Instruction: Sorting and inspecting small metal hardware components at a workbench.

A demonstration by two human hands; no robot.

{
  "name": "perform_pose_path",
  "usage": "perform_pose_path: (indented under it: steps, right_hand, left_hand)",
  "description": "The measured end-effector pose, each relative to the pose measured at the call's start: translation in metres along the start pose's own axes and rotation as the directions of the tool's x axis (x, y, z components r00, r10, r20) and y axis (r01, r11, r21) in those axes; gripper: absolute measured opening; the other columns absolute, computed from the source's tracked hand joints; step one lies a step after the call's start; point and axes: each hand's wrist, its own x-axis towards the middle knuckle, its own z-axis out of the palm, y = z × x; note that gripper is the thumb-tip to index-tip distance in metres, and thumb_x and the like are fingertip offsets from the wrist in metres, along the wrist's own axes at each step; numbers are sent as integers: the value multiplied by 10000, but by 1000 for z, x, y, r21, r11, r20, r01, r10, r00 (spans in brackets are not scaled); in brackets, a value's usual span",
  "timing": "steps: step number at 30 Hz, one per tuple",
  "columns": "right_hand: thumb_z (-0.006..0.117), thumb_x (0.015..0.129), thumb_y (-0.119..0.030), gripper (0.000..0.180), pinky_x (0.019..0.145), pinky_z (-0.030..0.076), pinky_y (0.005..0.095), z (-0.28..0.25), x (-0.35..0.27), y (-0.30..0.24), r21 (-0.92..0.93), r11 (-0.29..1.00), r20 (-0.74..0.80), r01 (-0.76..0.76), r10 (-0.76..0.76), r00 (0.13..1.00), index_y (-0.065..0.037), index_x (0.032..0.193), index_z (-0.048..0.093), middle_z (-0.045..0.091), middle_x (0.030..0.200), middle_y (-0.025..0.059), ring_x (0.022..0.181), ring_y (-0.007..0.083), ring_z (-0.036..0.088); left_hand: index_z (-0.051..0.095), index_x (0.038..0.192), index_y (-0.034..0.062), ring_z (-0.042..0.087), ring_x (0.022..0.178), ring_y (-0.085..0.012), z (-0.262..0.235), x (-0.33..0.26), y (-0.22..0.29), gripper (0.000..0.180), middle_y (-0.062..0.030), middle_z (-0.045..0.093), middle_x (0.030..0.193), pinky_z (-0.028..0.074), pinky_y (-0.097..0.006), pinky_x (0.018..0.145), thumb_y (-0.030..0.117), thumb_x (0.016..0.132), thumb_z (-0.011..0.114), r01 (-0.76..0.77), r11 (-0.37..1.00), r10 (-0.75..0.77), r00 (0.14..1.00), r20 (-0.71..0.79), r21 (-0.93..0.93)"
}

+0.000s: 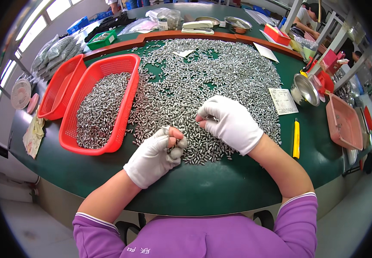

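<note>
A wide spread of small silvery metal pieces [207, 81], bullet-shaped, covers the middle of the green table. My left hand [153, 155], in a white glove with bare thumb and finger tips, is curled at the near edge of the spread. Its other glove fingertips look grey, and whatever lies inside the curl is hidden. Over the pieces, to the right, my gloved right hand [231, 122] has thumb and forefinger drawn together, their tips bare. What the pinch holds is too small to make out. Left of my hands, a red perforated basket [128, 105] holds many of the same pieces.
Another red basket [61, 88] leans beside the full one. On the right lie a yellow utility knife [296, 139], a printed paper slip [282, 101], a metal bowl [306, 88] and a pink tray [344, 122]. A wooden rail [138, 41] borders the far side. A person [308, 19] sits far right.
</note>
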Motion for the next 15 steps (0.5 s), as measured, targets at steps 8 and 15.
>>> perform_pose_path:
  steps: [8, 15]
  right_hand:
    - [740, 761, -110, 176, 725, 531, 388, 3, 1, -27, 190, 943, -36, 274, -272, 962, -69, 929, 706, 671, 921, 86, 819, 304, 643]
    - [721, 792, -109, 257, 778, 531, 388, 0, 0, -24, 83, 982, 15, 169, -171, 985, -71, 1043, 681, 668, 1009, 105, 908, 311, 648]
  left_hand:
    - [544, 1085, 134, 459, 739, -46, 9, -3, -2, 276, 25, 584, 968, 396, -212, 682, 261, 909, 714, 82, 980, -86, 996, 17, 180]
    - [536, 1049, 112, 446, 698, -66, 11, -3, 0, 223, -3, 576, 928, 373, -205, 640, 201, 917, 692, 47, 982, -47, 999, -7, 184]
